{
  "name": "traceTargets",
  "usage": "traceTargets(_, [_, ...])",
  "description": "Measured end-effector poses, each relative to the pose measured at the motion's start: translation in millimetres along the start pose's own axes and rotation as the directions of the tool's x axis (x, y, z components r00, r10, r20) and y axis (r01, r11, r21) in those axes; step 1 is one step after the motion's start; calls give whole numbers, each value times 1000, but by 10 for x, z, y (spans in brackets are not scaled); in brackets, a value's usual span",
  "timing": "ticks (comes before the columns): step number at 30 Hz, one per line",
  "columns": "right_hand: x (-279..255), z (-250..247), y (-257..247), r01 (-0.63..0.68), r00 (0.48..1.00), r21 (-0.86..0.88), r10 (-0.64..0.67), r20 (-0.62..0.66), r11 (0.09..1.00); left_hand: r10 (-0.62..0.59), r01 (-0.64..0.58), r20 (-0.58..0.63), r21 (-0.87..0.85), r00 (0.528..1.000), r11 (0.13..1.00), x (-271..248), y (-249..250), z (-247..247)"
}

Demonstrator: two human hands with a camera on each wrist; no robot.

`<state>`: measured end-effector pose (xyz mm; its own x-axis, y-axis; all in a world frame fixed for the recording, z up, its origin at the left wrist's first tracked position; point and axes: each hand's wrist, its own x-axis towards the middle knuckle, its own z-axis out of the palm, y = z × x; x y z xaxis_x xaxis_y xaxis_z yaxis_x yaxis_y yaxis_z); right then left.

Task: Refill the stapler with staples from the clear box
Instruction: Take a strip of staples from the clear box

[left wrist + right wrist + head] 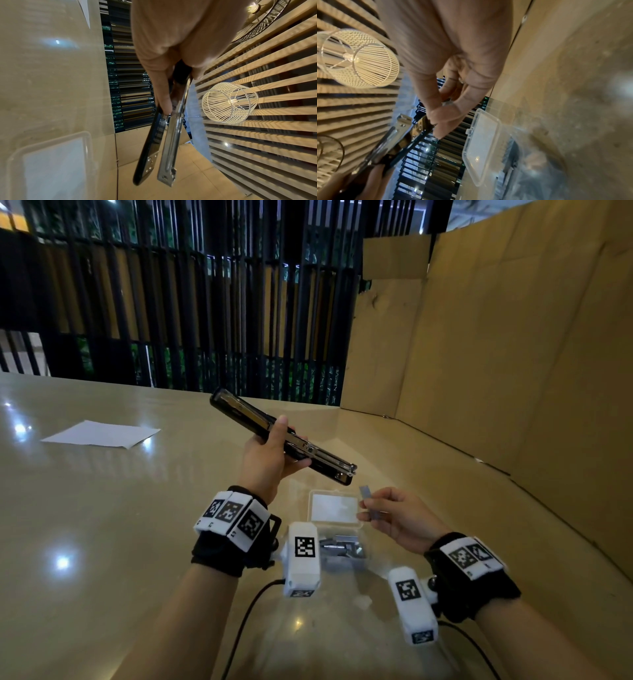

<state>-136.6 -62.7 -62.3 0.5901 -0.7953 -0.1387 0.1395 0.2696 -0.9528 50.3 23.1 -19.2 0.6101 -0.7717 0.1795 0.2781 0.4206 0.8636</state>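
1. The stapler (274,436) is held clear above the table (102,525), tilted, with its far end raised towards the black slatted screen (191,313) and its near end lowered towards the clear box (337,529).
2. It is black with a glossy finish and swung fully open. The cover extends away from the person, and the bright metal staple channel (171,142) points towards the right hand. In the left wrist view the channel sits apart from the black base (149,152), with a narrow gap between them.
3. The left hand (270,460) grasps the stapler at its middle, thumb laid along the top and fingers wrapped beneath.
4. The right hand (397,518) pinches a grey strip of staples (371,505) between thumb and fingers, just beside the channel's near end but not touching it. The right wrist view is blurred, so the strip shows poorly there.
5. The clear box rests on the table under both hands with its lid (334,506) folded open. Loose grey staple strips (342,547) lie inside.
6. A white sheet of paper (99,434) lies on the table to the far left. A cardboard wall (496,354) stands to the right.
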Motion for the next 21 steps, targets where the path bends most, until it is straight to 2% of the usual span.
traceTargets(3, [-2, -33, -47, -22, 999, 63, 24, -41, 998, -14, 14, 39, 21, 999, 1000, -4, -23, -2])
traceTargets(8, [8, -108, -107, -98, 988, 18, 99, -119, 995, -11, -5, 132, 121, 991, 993, -19, -21, -20])
traceTargets(13, [3, -133, -147, -119, 983, 215, 146, -113, 969, -15, -42, 209, 266, 978, 963, -26, -55, -27])
traceTargets(18, [-23, -41, -165, -84, 994, 388, 106, -37, 918, -56, 1, 209, 255, 976, 967, -26, -107, -3])
traceTargets(21, [-61, 37, -174, -74, 994, 286, 94, -56, 955, -82, 35, 206, 222, 975, 974, -29, -114, 9])
